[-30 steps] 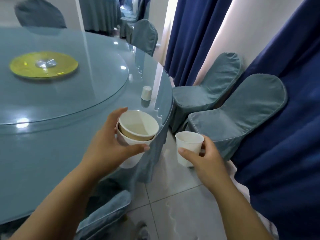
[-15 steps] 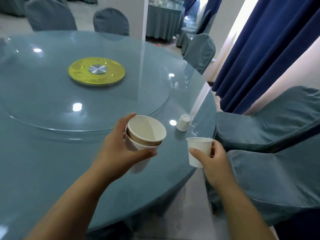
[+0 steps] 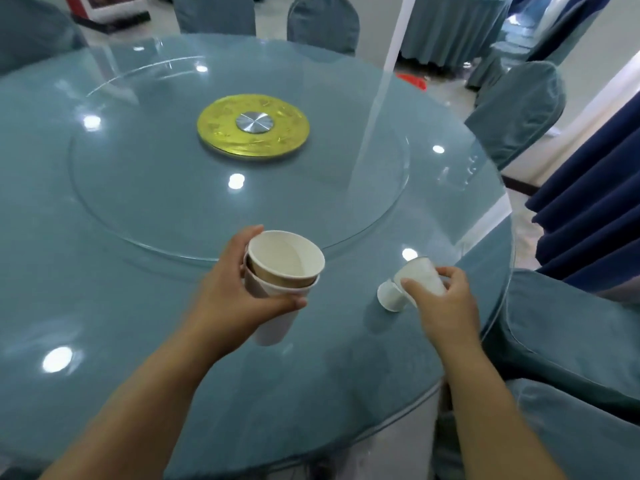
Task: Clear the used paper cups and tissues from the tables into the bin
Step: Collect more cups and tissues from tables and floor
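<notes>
A round table (image 3: pixel 104 306) under a glass top is filling most of the view, its blue-grey cloth showing through the glass and ceiling lights glinting off it. A large clear turntable (image 3: pixel 145 188) is sitting on the middle of the table, with a gold disc (image 3: pixel 214 126) and a silver hub (image 3: pixel 254 121) lying at its centre. Covered chairs (image 3: pixel 519 109) are standing around the far and right edges of the table, and dark blue curtains (image 3: pixel 588 202) are hanging past the right edge. The left hand (image 3: pixel 239 299) is hovering over the near part of the table, just outside the turntable's near rim, and is wrapping its fingers and thumb around a stack of paper cups (image 3: pixel 277 289) (the inner one showing a brown band below its rim, the outer ones white), mouths tilting up and toward the right. The right hand (image 3: pixel 446 303) is reaching in near the right edge of the table, pinching a small white cup (image 3: pixel 420 277) between thumb and fingers; that cup is blurring and tipping onto its side, mouth pointing away toward the far right. Just beside it to the left, another small white cup (image 3: pixel 389 296) is standing upside down on the glass, touching or nearly touching the held cup, though the blur is hiding which.
</notes>
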Demonstrator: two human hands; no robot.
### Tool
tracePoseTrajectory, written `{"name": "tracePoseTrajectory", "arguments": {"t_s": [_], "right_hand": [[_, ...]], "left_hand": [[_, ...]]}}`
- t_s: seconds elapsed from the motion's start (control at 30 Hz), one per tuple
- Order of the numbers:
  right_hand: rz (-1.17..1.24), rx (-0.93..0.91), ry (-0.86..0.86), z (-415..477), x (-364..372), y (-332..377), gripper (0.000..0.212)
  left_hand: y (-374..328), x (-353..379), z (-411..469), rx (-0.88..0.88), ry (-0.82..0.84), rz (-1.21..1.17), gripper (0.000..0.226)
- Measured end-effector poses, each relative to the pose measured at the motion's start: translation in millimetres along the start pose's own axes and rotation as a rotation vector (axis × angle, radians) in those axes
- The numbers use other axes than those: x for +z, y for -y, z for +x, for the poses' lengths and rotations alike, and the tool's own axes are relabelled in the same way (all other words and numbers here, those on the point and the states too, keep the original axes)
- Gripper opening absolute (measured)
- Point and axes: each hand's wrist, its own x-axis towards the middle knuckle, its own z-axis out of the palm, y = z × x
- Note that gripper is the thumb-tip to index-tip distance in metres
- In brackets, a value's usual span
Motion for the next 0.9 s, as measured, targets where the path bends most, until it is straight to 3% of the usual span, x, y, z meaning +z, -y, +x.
{"name": "tracePoseTrajectory", "arguments": {"t_s": [0.27,0.57,0.7,0.9], "right_hand": [[-0.568,-0.007,0.242,93,-7,-6,0.07],[-0.952,-0.189,0.592,118,40,-18,0.056],[-0.971,-0.217,0.565,116,50,-36,0.04],[-0.84,-0.166,0.533,119,40,-41,0.053]], "left_hand": [[-4,72,35,-0.108,-0.023,0.029,0.095],[-3,103,52,-0.174,-0.067,0.052,0.096],[-2,105,50,-0.196,-0.078,0.07,0.099],[-3,106,39,-0.214,-0.063,0.083,0.097]]}}
